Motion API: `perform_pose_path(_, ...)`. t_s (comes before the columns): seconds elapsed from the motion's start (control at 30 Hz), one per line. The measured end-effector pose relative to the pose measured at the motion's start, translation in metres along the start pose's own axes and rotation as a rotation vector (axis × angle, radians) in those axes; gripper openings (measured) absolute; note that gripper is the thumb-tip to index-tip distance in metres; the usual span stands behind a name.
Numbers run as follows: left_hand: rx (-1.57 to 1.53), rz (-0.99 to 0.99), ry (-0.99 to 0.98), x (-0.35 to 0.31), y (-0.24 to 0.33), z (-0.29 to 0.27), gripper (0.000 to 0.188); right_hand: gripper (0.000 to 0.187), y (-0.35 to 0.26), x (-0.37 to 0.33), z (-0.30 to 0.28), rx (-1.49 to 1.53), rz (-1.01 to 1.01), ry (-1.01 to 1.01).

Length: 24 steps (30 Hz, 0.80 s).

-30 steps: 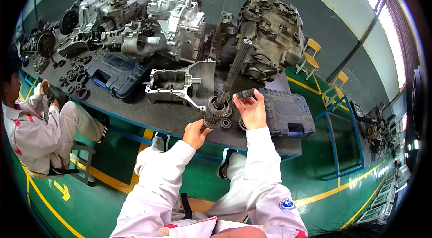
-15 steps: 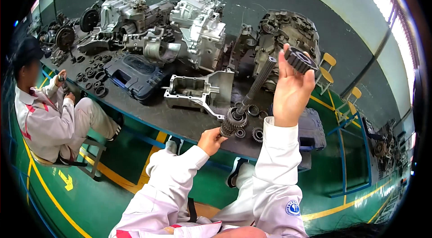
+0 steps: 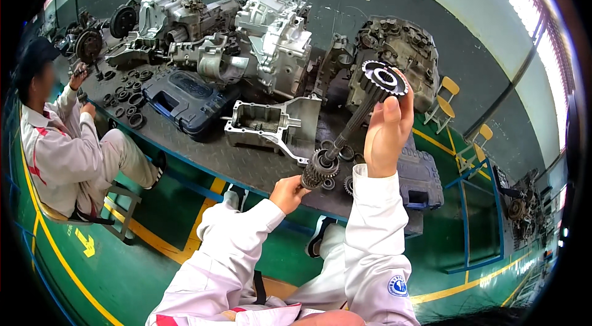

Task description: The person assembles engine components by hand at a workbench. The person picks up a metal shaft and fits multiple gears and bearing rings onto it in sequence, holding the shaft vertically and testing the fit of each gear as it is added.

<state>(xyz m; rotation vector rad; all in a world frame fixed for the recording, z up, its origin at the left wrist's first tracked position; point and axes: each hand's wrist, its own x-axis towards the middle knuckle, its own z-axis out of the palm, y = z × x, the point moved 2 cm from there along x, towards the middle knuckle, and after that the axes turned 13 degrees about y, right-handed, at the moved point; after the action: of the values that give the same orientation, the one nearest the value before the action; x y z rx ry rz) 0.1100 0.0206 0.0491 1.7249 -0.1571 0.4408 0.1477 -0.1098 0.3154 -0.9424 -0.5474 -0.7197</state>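
My left hand (image 3: 288,195) is closed on the lower end of a gear shaft (image 3: 353,129), beside its stacked gears (image 3: 320,169). The shaft tilts up and to the right, away from me. At its upper end my right hand (image 3: 387,135) grips a dark toothed gear (image 3: 374,73) between thumb and fingers. That gear's ring face and centre hole show, and it overlaps the shaft's tip. Whether the tip is inside the hole I cannot tell. Loose gear rings (image 3: 347,153) lie on the table behind the shaft's lower gears.
An open metal housing (image 3: 262,126) stands on the dark workbench (image 3: 203,156), left of the shaft. Behind are a silver gearbox (image 3: 274,36) and a darker one (image 3: 394,42). Tool cases (image 3: 185,101) (image 3: 420,178) flank the work. A seated person (image 3: 68,135) handles parts at left.
My right hand has brought the gear left and slightly down to the shaft's upper end, turning its face into view. My left hand keeps its hold on the shaft.
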Motion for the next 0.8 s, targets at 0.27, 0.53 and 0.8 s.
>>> perform_pose_path(0.27,0.026,0.008,-0.013,0.0,-0.003,0.002,0.023,0.059,0.009,-0.007,-0.018,0.006,0.109,0.013)
perform_pose_path(0.53,-0.005,-0.027,-0.006,0.001,-0.009,0.001,0.021,0.062,0.031,-0.041,-0.032,-0.08,0.207,0.008)
perform_pose_path(0.8,0.035,0.002,-0.021,0.002,0.001,-0.002,0.021,0.066,0.046,-0.074,-0.06,-0.133,0.257,0.001)
